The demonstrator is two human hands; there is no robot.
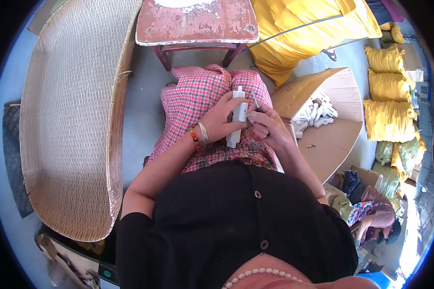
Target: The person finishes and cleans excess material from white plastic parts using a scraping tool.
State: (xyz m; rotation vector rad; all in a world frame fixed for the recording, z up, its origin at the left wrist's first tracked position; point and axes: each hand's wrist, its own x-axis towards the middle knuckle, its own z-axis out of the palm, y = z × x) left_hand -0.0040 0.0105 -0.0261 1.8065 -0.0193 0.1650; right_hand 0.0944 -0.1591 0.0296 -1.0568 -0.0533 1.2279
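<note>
The left hand [221,120] is wrapped around a white plastic tube [237,118], its fingers closed on the middle of the tube and holding it over the lap, above a pink checked cloth [193,96]. The tube's long axis runs nearly straight away from the person, tilted slightly: its capped far end points toward the red stool [197,24], and its near end points back at the person's body. The right hand [270,127] sits just beside the tube on the right, fingers curled shut around a thin metal tool [254,99] whose bent tip rises next to the tube's upper part; the thumb touches the tube's side. A bracelet [203,133] and a bead string circle the left wrist. To the right, an open cardboard box [332,139] holds a heap of similar white parts [318,113]. A large woven tray [72,115] lies on the floor to the left, and yellow sacks [388,89] are stacked at far right.
</note>
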